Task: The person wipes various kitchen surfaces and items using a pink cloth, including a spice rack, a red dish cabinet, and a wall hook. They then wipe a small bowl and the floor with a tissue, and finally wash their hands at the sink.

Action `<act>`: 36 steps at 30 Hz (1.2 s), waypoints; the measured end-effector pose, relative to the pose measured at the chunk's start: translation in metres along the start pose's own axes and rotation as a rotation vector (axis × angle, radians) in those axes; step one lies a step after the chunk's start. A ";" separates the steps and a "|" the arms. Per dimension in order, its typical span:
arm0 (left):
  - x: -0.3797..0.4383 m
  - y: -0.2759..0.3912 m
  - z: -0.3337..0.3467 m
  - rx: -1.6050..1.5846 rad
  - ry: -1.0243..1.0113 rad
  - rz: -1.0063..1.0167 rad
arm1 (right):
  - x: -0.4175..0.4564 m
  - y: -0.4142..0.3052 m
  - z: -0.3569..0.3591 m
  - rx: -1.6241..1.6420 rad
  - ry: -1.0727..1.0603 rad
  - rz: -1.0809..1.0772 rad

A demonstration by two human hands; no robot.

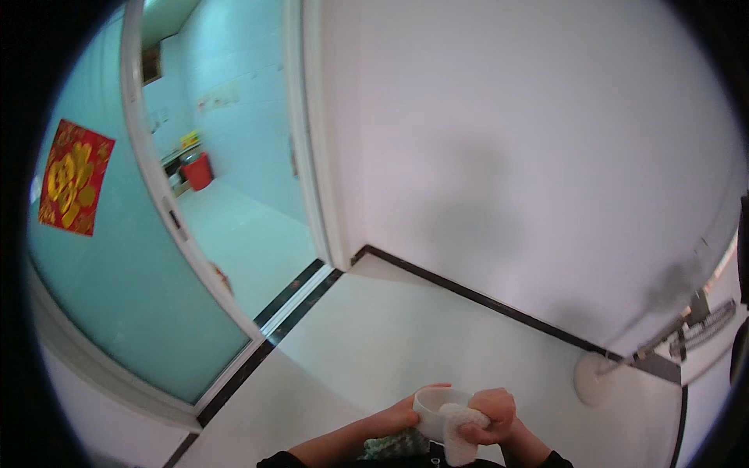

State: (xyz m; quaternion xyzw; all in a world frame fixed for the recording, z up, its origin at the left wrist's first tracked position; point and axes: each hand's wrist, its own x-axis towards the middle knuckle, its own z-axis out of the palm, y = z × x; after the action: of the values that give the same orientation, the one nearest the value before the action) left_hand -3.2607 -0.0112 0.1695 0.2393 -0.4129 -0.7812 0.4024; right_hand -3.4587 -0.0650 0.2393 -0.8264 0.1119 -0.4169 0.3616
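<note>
Low in the head view, my left hand (398, 416) grips a white bowl (430, 420) from its left side, thumb on the outer wall. My right hand (494, 416) is closed on a white fluffy cloth (459, 439), which lies over the bowl's right rim and hangs down its outside. Below the left wrist and the bowl, a green and white textured cloth (395, 446) shows against dark clothing; whether a hand touches it I cannot tell.
A frosted glass sliding door (146, 281) with a red and gold decoration (76, 178) stands at the left. Past its doorway is a red bin (198, 171). A floor track (295, 301) crosses the threshold. A pale wall (526, 146) rises ahead; a standing fan (594, 379) is at the right.
</note>
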 end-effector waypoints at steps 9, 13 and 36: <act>-0.029 0.070 -0.131 -0.582 0.079 0.336 | 0.160 0.127 0.090 0.456 -0.157 -0.145; -0.032 0.103 -0.204 -1.042 -0.178 0.498 | 0.216 0.168 0.141 0.619 -0.089 0.029; -0.047 0.412 -0.561 -0.275 0.544 0.525 | 0.672 0.418 0.313 1.034 -0.437 0.055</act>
State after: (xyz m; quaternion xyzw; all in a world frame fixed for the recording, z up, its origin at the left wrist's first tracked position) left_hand -2.6602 -0.3649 0.2111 0.2675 -0.2301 -0.6081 0.7111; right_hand -2.7474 -0.5321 0.2372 -0.6056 -0.1631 -0.2271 0.7450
